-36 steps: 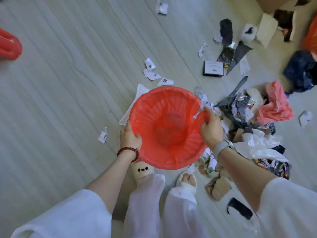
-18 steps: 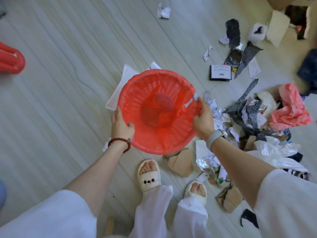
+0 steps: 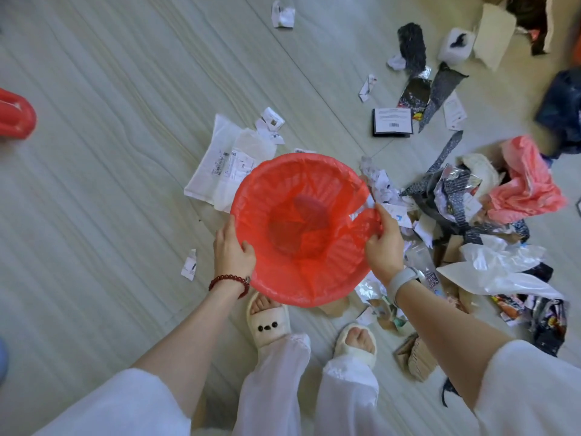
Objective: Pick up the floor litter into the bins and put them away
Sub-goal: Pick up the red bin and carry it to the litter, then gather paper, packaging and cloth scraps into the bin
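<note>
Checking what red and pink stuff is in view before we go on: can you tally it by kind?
Red lined bin: 1
Red thing at left edge: 1
Pink bag: 1
Red bead bracelet: 1
Total: 4

red bin liner (image 3: 301, 228), pink bag (image 3: 525, 187), white mailer (image 3: 220, 165)

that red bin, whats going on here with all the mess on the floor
A person stands over a littered floor, holding a red bin lined with a red plastic bag. The left hand grips the rim on one side, and the right hand pinches the bag's edge on the other. The bin looks empty inside. A heap of wrappers and paper lies to the right, and a white mailer bag lies beyond the bin.
</note>
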